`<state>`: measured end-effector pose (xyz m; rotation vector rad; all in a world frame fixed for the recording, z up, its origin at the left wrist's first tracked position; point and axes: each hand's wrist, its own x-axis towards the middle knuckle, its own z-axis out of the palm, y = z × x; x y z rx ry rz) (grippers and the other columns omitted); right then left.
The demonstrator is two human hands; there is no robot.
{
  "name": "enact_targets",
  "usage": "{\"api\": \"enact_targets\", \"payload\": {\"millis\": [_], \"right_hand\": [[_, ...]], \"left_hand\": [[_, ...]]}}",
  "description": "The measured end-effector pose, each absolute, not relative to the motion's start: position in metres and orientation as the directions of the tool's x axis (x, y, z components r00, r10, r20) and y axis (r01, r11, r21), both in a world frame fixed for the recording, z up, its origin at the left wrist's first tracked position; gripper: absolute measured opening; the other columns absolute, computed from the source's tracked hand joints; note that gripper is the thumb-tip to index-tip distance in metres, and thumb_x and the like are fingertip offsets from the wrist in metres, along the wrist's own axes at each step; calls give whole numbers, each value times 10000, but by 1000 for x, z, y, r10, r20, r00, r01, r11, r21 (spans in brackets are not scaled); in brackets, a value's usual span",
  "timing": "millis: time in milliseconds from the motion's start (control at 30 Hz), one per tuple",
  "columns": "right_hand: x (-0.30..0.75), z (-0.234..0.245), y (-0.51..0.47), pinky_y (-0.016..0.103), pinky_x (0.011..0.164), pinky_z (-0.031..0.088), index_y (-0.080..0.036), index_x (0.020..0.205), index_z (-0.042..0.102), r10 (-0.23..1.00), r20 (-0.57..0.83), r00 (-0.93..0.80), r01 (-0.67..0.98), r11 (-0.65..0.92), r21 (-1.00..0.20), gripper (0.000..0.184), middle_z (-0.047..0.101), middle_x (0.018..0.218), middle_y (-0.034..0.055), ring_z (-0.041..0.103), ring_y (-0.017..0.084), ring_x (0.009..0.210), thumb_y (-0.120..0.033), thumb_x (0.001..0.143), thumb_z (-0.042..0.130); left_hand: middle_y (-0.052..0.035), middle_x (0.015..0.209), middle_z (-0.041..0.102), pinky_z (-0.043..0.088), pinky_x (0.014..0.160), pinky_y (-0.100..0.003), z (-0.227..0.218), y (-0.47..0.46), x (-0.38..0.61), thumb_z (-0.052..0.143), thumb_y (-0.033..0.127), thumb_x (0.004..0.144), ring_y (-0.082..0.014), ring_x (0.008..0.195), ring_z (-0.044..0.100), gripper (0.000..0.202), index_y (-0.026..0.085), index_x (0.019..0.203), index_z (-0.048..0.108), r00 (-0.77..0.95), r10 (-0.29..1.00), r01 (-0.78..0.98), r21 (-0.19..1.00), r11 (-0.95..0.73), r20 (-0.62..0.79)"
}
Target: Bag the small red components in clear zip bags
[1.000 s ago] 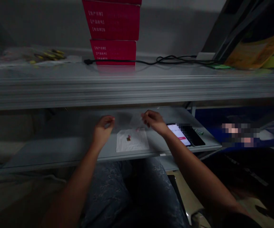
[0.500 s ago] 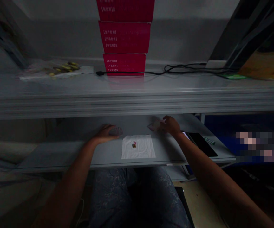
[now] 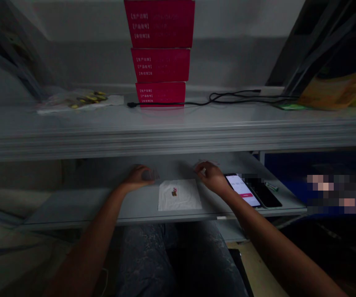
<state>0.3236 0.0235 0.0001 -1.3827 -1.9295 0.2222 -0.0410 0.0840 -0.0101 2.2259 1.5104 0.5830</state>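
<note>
A white sheet [image 3: 182, 196] lies on the lower grey shelf [image 3: 82, 204] with a tiny pink and dark piece [image 3: 174, 192] on it. My left hand [image 3: 141, 176] rests just left of the sheet, fingers curled around something small that I cannot make out. My right hand [image 3: 210, 176] hovers at the sheet's upper right corner, fingers curled downward; the dim light hides whether they hold anything.
A lit phone [image 3: 242, 189] and a dark phone [image 3: 266, 194] lie right of my right hand. On the upper shelf [image 3: 178, 128] stand stacked red boxes [image 3: 161, 53], a black cable [image 3: 227, 99], a clear bag with yellow bits [image 3: 79, 100] and a yellow package [image 3: 335, 82].
My right hand came down and left toward the sheet's corner, and the pale piece it held up is no longer seen. The left hand stayed beside the sheet. The view shifted slightly.
</note>
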Motion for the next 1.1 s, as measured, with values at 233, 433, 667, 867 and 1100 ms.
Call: {"api": "enact_targets", "payload": {"millis": [233,433,667,867,1100], "right_hand": [[278,28,-31,272,685,530,-189,1267,664,797,353,-490,422,571,-704,354,702,1231,98,684,172,840,-231,926,580],[253,39,-63,325,844,548,-220,1344,618,632,341,-696,222,641,-735,425,658,1330,96,684,197,1007,-192,922,584],[245,21,-79,365,899,539,-191,1182,685,558,229,-797,306,701,-644,324,679,1261,115,681,243,1043,-224,860,670],[251,23,-73,331,895,529,-217,1244,665,612,290,-736,263,653,-710,342,685,1258,82,678,197,1020,-190,909,599],[276,-6,-7,302,756,504,-163,1008,760,853,266,-449,548,498,-672,231,768,973,85,691,193,808,-170,927,545]], "left_hand": [[-87,1179,722,508,993,-431,14,35,-11,802,413,703,-299,1107,670,464,265,1132,702,425,880,533,726,-433,212],[-75,1149,739,542,958,-421,24,-19,20,825,285,713,-266,1069,693,469,292,1166,706,595,784,280,868,-411,179],[-79,1157,731,534,981,-459,12,-54,30,810,259,737,-283,1103,681,441,294,1161,689,629,768,222,918,-329,123],[-83,1120,728,525,975,-459,7,-49,20,753,273,789,-272,1060,682,328,281,1110,686,553,818,261,899,-352,160],[-75,1105,738,542,938,-435,-27,-28,25,811,300,728,-274,1035,693,401,263,1107,685,279,917,424,820,-384,285]]}}
